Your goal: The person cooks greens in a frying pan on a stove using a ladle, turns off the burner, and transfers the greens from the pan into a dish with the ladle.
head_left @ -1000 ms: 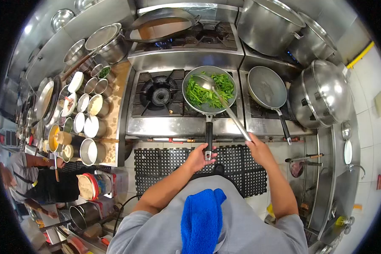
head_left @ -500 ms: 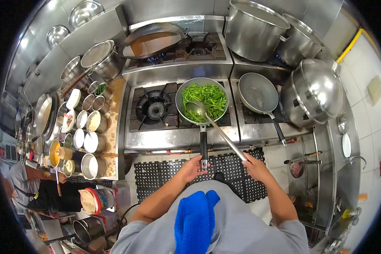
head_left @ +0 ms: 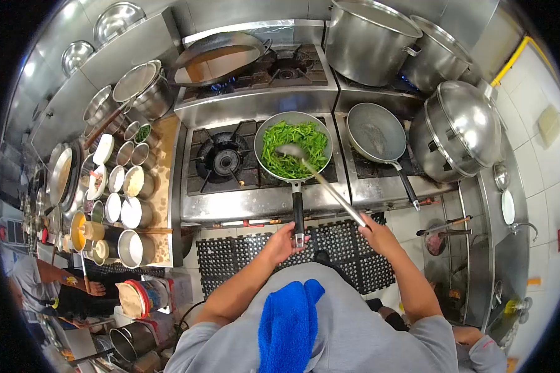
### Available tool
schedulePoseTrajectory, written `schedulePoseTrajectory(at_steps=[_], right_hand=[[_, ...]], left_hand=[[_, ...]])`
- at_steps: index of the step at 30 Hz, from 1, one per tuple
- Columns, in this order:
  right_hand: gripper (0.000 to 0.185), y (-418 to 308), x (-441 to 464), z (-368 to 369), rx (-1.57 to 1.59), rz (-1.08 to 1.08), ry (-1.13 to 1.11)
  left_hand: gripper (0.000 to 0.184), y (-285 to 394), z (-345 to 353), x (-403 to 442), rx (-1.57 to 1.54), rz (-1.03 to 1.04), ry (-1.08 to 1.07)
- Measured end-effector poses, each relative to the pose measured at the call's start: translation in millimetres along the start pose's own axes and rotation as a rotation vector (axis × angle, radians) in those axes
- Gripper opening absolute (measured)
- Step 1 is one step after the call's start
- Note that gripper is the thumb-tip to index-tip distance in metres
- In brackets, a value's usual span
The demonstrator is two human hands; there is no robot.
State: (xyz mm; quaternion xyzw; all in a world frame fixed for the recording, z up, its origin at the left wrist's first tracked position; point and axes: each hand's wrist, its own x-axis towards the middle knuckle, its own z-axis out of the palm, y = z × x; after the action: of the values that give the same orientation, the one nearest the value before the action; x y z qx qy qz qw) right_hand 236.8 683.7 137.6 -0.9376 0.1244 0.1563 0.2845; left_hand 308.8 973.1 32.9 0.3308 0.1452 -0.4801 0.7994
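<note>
A frying pan [head_left: 259, 155] full of chopped green vegetables [head_left: 302, 135] stands on the front middle burner, its black handle pointing toward me. My left hand [head_left: 280, 243] is closed around the end of that handle. My right hand [head_left: 378, 235] grips the long shaft of a metal ladle [head_left: 336, 198], which slants up and left over the pan. The ladle's bowl rests among the greens and is smeared by motion.
An unused burner [head_left: 223, 160] lies left of the pan, and a second frying pan [head_left: 374, 133] sits to the right. Behind are a wok of brown liquid [head_left: 221, 62] and a big stockpot [head_left: 370, 46]. Containers crowd the left counter [head_left: 162, 211]. Other people stand lower left and lower right.
The ladle's bowl has moved up, deeper into the greens, and my right hand has shifted slightly up. Another person has come into view at the lower right. My left hand stays at the handle.
</note>
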Motion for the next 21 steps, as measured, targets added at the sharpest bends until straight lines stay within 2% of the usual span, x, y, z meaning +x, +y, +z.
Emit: schedulePoseTrajectory(at_steps=[1,2,3,5,7,9,11,16,19,21], right_hand=[[0.052,-10,4,-8,0.021,0.088,-0.038],[0.052,-6,19,8,-0.028,0.054,0.054],[0.052,-10,26,22,-0.033,0.055,0.054],[0.052,-22,36,38,0.094,0.071,0.08],[0.051,-31,25,22,0.102,0.093,0.0],[0.049,-16,16,6,0.17,-0.031,0.019],[0.048,-6,29,5,-0.005,-0.081,0.145],[0.048,-25,57,-20,-0.215,0.006,0.263],[0.048,-3,30,-6,-0.188,0.089,0.233],[0.049,-7,-5,21,-0.06,0.217,0.119]], left_hand=[[0.035,1,1,4,-0.012,0.005,-0.015],[0.033,0,4,9,-0.043,0.024,0.0],[0.033,-3,2,16,-0.047,0.024,-0.002],[0.028,-5,-4,34,-0.003,0.061,0.062],[0.025,-2,2,35,-0.023,0.061,0.089],[0.029,-2,7,36,-0.08,0.066,0.1],[0.03,-8,-2,36,-0.087,0.053,0.073],[0.032,-14,0,28,-0.086,0.042,0.081],[0.03,-14,3,22,-0.074,0.06,0.114],[0.03,-14,1,21,-0.093,0.076,0.055]])
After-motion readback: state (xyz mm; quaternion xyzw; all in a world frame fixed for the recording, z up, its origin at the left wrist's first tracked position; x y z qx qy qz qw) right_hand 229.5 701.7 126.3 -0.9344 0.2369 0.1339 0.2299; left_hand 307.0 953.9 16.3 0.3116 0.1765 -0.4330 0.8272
